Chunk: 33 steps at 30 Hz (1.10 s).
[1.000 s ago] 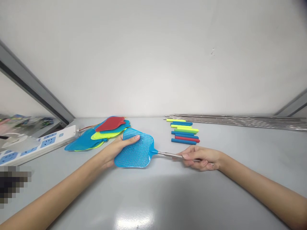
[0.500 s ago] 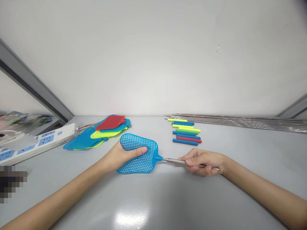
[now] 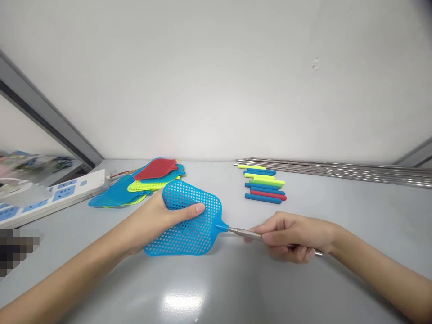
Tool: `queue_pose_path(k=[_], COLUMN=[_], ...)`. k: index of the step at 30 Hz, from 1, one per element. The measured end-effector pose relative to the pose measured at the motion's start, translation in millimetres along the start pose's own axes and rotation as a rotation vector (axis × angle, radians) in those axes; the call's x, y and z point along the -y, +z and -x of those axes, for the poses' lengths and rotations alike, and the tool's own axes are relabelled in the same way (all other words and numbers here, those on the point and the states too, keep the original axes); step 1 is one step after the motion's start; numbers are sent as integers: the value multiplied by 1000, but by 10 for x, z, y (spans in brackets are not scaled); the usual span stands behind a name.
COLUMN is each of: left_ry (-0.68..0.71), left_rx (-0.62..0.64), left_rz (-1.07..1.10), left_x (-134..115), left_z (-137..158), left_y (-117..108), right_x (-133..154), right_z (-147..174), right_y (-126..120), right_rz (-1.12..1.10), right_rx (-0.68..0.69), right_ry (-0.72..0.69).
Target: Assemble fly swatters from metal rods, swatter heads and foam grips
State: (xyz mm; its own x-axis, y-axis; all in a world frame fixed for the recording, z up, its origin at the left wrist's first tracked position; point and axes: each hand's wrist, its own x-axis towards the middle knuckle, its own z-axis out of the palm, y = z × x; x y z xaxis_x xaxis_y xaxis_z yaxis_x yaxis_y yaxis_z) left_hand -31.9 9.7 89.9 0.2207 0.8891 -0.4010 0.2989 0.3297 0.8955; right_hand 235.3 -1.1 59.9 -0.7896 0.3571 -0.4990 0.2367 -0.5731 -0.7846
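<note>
The grey table [image 3: 236,288] fills the lower frame, with a bundle of steel rods [image 3: 337,168] along its far edge at the right, and a white power strip [image 3: 64,192] at the left. A pile of mesh paddles [image 3: 148,185] in red, blue and yellow-green lies left of centre. In front of it, at the middle of the frame, is the blue mesh paddle [image 3: 199,238], held by its broad end in the left hand [image 3: 153,222], thumb flat across the upper face, fingers hidden behind. It looks like thin plastic: very light, springy across the sheet, stiffer toward the tapered neck, so gripping near the neck should limit flexing; the holes probably give fingertips some bite. The metal rod [image 3: 248,233] joins that neck and slopes down to the right, grasped by the right hand [image 3: 290,236] between thumb and curled fingers, its end poking out past the palm. Being smooth and slender, it is likely slippery and prone to roll, and the thicker part, where the fingers sit, seems the surest hold. Smallest are the coloured sleeves [image 3: 264,186] right of centre, stacked in a loose column. No brand, label or writing can be read on any of them.
</note>
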Motion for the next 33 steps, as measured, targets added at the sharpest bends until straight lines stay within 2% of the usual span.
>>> queue_pose_path(k=[3,7,12,22,29,33], left_ry=[19,109,181,180,142,182], left_rx=[14,-14,-20,52,50,60], left_rz=[-6,-64,-120,-93,-83,-103], left_x=[28,49,3,4,-43,-53], left_z=[10,-3,19,29,60,94], left_y=[14,58,83,81,136,122], right_x=[21,-12,-70,-103,-119,-132], right_z=[22,-1,-48,-90,-84,-75], right_y=[81,85,36,-25,-42,-37], right_rz=[59,64,-53,-300,-311,-299], right_rx=[-86,-95,-21,166,196,250], right_ry=[19,25,50,156,153,151])
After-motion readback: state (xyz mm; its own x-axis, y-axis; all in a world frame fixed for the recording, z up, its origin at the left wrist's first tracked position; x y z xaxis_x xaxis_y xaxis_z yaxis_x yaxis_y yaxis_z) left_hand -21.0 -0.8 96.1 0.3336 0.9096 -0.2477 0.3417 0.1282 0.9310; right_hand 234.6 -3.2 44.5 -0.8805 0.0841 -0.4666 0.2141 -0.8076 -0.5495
